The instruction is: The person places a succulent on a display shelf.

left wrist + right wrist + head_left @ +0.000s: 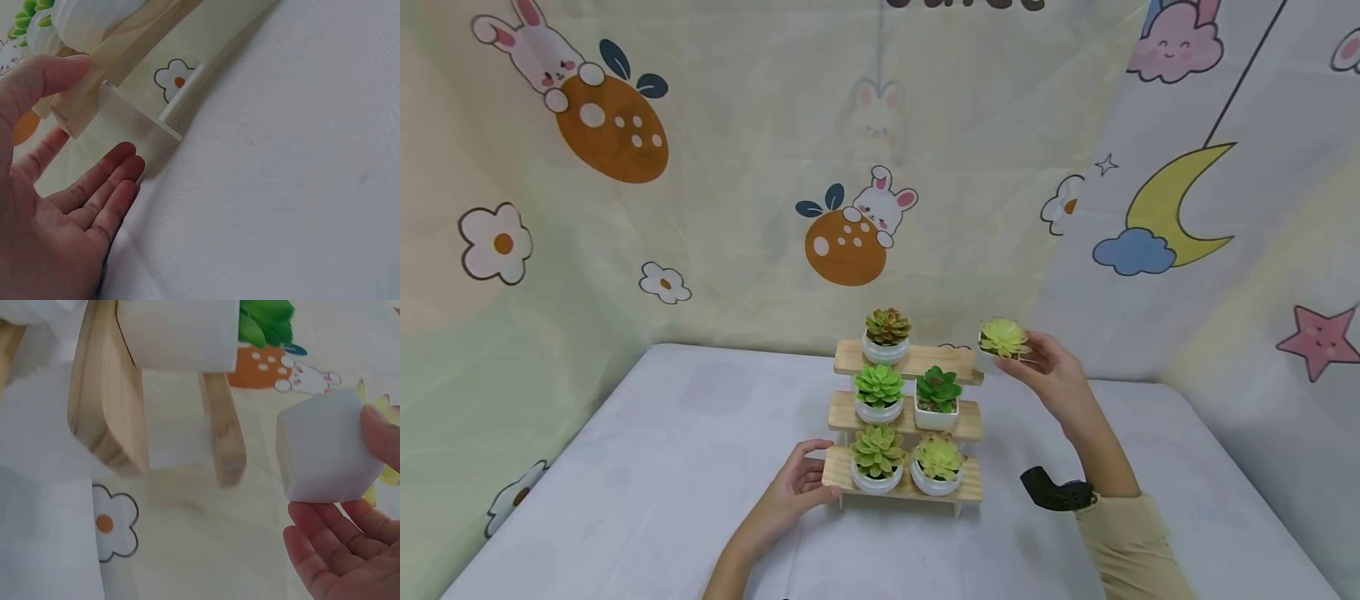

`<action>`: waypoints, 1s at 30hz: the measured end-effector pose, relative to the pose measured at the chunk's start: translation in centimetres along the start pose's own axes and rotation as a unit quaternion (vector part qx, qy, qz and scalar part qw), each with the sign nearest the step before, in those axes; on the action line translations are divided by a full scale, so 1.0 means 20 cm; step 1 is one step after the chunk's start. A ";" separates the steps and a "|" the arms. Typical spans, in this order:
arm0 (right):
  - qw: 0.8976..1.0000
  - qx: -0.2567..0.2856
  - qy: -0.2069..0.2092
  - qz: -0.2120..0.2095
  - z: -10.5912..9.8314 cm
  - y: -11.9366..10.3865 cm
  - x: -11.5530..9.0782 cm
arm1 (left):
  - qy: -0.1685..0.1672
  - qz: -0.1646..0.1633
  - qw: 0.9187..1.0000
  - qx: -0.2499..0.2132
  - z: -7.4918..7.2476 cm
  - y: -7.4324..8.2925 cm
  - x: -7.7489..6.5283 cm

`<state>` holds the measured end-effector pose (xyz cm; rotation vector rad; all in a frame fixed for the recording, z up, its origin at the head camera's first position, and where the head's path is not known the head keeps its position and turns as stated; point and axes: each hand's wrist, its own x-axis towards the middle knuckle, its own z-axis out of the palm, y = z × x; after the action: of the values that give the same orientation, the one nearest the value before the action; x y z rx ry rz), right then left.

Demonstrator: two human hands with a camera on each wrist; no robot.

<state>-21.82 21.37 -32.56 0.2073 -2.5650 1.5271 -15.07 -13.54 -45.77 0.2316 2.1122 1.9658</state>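
A three-tier wooden plant stand (943, 360) stands on the table, with several small potted succulents on its planks. My left hand (790, 490) pinches the left end of the lowest plank, thumb on top; in the left wrist view its other fingers (115, 206) stay apart from the white leg (134, 112). To the right of the top plank, my right hand (1060, 385) holds up a pale yellow-green succulent (1003, 337). Its angular white pot (328, 450) is clear of the plank in the right wrist view, gripped between thumb and fingers.
The top tier bears a reddish-brown succulent (887, 329) at its left. Below stand a bright green one (878, 385) and a dark green one (937, 390) in a square pot. Two more succulents (877, 450) sit on the lowest plank. Behind the white table (685, 467) hangs a printed cloth (737, 208).
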 end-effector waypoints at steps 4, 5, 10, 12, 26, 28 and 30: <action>0.998 0.053 -0.011 -0.030 0.05 0.20 0.13 | -0.001 -0.002 1.000 -0.002 0.01 0.00 0.01; 0.998 0.060 -0.013 -0.024 0.06 0.20 0.14 | -0.001 -0.002 1.000 -0.002 0.01 0.00 0.01; 0.999 0.030 -0.023 0.017 0.12 -0.07 0.05 | 0.001 -0.006 1.000 0.003 0.01 0.00 0.01; 0.999 0.026 -0.027 0.024 0.14 -0.09 0.05 | 0.002 -0.006 1.000 0.005 0.01 0.00 0.01; 0.998 -0.005 -0.050 0.026 0.18 -0.08 0.11 | 0.006 -0.001 1.000 0.006 0.01 0.00 0.00; 0.998 -0.010 -0.058 0.017 0.18 -0.09 0.12 | 0.008 -0.003 1.000 0.005 0.01 0.00 0.01; 0.998 -0.016 -0.065 0.014 0.19 -0.10 0.12 | 0.009 -0.003 1.000 0.002 0.01 -0.01 0.00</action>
<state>-24.03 16.99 -32.20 0.2780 -2.7014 1.5283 -15.12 -13.39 -45.89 0.2084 2.1254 1.9666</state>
